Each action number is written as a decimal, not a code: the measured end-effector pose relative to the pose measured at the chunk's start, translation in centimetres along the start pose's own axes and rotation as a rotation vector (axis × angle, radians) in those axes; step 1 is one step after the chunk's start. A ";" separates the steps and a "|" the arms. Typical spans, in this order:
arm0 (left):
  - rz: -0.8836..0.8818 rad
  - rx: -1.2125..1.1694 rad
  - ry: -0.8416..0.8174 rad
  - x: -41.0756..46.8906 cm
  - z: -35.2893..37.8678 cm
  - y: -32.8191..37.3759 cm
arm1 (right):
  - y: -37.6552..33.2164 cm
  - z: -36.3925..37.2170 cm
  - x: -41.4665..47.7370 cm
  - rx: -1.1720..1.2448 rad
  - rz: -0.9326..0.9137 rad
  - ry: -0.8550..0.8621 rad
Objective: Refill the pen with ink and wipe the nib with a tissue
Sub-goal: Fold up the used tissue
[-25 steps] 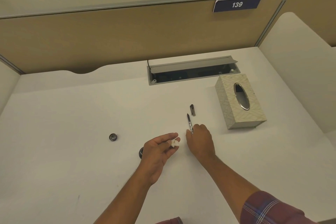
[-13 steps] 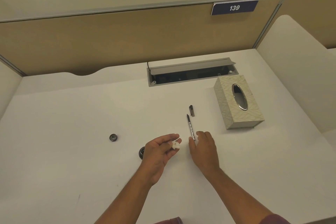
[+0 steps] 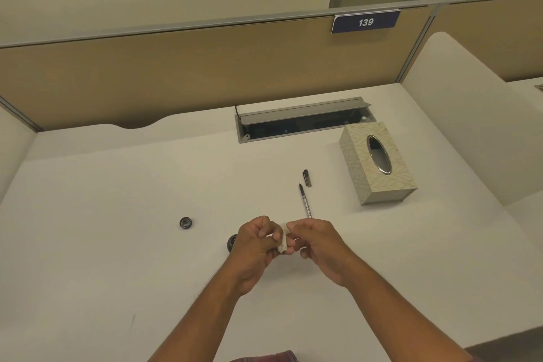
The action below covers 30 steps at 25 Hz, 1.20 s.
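Observation:
A slim pen [image 3: 305,201] lies uncapped on the white desk [image 3: 117,185], nib pointing away from me. Its black cap [image 3: 306,178] rests just beyond the nib. A small crumpled white tissue [image 3: 282,239] is pinched between my left hand [image 3: 255,247] and my right hand [image 3: 320,247], which meet above the desk just short of the pen's near end. The dark ink bottle [image 3: 231,243] stands partly hidden behind my left hand. Its round lid [image 3: 185,223] lies apart to the left.
A patterned tissue box [image 3: 379,173] stands at the right, beyond the pen. An open cable tray [image 3: 302,122] is sunk into the desk at the back. Tan partition walls close off the back and sides.
My right hand left the pen lying on the desk and moved left to meet my left hand at the tissue. Both hands now grip it.

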<state>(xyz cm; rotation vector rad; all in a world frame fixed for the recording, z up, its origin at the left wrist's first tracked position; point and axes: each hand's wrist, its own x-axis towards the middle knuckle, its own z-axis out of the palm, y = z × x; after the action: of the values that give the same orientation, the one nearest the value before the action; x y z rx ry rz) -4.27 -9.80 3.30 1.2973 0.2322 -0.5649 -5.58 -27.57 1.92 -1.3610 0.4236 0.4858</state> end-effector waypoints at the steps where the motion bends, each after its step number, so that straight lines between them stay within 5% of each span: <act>1: -0.001 0.015 -0.025 -0.5 -0.3 0.1 | 0.0 0.2 -0.4 -0.008 0.010 0.004; 4: -0.002 0.039 -0.090 -2.1 -1.1 0.2 | 0.3 1.4 -1.9 -0.057 0.013 0.068; 10: 0.020 0.120 0.035 -4.4 -3.0 -1.8 | 2.2 4.5 -5.7 -0.049 -0.113 0.342; 13: -0.051 0.162 -0.085 -5.5 -2.7 -2.9 | 3.5 5.3 -8.1 -0.046 -0.193 0.485; 18: -0.074 0.263 -0.051 -7.4 0.4 -4.1 | 6.5 5.2 -11.8 -0.431 -0.407 0.666; 25: -0.313 -0.103 -0.085 -8.8 7.2 -6.8 | 11.3 -1.5 -15.7 -0.864 -0.568 0.695; 30: -0.350 -0.008 -0.136 -9.5 13.9 -10.0 | 13.3 -8.3 -20.3 -0.738 -0.567 0.714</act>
<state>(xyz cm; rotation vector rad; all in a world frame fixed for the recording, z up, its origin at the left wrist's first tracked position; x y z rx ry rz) -19.47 -22.09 3.09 1.2112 0.3510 -0.9455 -29.88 -35.58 0.93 -2.2768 0.4172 -0.3891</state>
